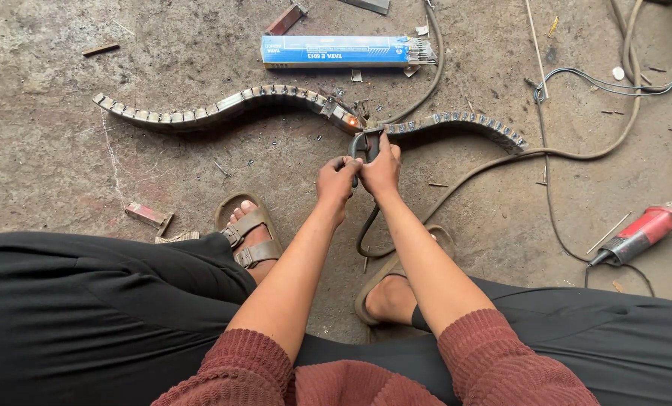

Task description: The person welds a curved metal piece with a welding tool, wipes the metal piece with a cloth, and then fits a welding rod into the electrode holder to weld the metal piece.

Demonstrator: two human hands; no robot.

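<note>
While both hands gripped the electrode holder [363, 143], the left hand [336, 180] was clenched on its handle and the right hand [382, 167] clasped it just above, tip at the glowing joint [351, 121] of the wavy metal strip [276, 101] on the floor. Judged best: brace wrists together, keep the tip steady on the seam, keep the cable [396, 218] slack and clear of the sandalled feet. Rod box [340, 51] and grinder [644, 231] lay well apart.
</note>
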